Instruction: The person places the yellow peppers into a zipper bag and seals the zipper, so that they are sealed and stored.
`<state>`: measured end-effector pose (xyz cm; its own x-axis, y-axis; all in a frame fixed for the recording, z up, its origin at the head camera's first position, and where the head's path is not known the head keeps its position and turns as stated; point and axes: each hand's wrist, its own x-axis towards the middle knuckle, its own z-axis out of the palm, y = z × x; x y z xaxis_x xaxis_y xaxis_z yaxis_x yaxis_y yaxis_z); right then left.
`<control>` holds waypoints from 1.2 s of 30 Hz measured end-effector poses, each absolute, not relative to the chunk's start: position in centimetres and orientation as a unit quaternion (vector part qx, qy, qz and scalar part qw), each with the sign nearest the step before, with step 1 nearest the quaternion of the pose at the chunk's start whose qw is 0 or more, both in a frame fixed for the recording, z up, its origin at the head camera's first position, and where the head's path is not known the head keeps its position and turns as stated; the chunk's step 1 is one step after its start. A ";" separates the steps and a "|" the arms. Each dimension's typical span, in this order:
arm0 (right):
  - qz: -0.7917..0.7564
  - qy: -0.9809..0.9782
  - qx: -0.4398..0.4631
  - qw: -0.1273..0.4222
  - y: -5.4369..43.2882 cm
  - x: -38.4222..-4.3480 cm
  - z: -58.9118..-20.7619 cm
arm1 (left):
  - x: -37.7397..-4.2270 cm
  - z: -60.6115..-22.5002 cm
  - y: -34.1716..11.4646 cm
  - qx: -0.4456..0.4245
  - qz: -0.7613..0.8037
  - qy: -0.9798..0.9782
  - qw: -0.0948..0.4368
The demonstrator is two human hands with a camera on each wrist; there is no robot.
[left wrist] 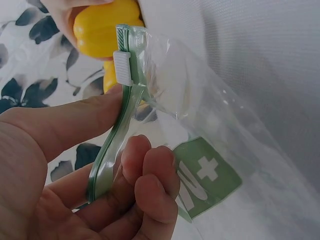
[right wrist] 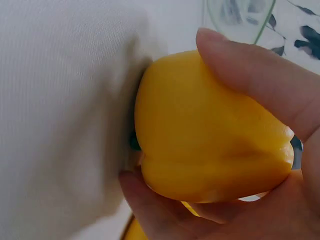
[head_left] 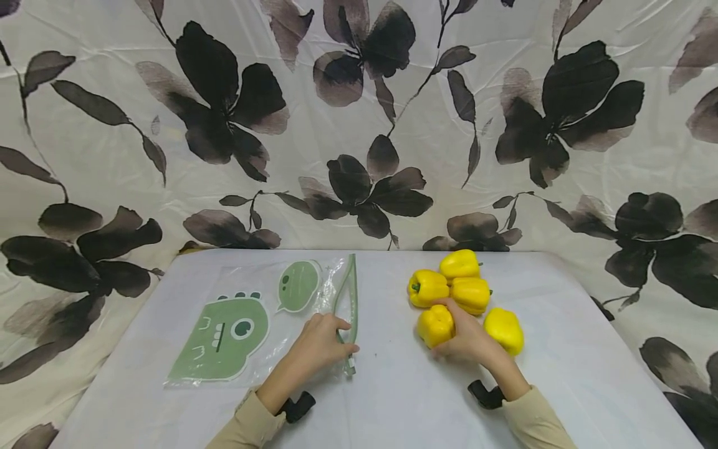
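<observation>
A clear zip bag (head_left: 223,349) with a green cartoon print lies flat on the left of the white table, its green-edged mouth parted. My left hand (head_left: 318,342) holds one edge of that mouth; in the left wrist view the thumb presses the green zip strip (left wrist: 111,142) and the other fingers curl at the plastic. A white slider (left wrist: 122,68) sits near the strip's end. With thumb and fingers around it, my right hand (head_left: 473,337) grips a yellow bell pepper (head_left: 434,325). The right wrist view shows this pepper (right wrist: 200,125) close up, its green stem toward the table.
Beyond the right hand several more yellow bell peppers (head_left: 460,264) stand close together. Another bell pepper (head_left: 503,332) lies to the right of that hand, by the wrist. A floral cloth (head_left: 359,131) hangs behind the table (head_left: 387,399).
</observation>
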<state>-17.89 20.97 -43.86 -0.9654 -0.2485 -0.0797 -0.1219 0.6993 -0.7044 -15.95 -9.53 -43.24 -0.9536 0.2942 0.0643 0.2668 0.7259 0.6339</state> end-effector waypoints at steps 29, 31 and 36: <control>-0.401 0.911 -0.091 -0.025 15.4 -21.1 -40.4 | -16.3 -43.7 -9.5 0.149 0.340 0.928 0.020; -0.398 0.912 -0.091 -0.030 14.5 -21.5 -40.3 | -16.3 -43.6 -9.5 0.148 0.341 0.928 0.024; -0.398 0.907 -0.126 -0.053 12.4 -22.5 -40.7 | -16.3 -43.6 -9.4 0.151 0.343 0.927 0.029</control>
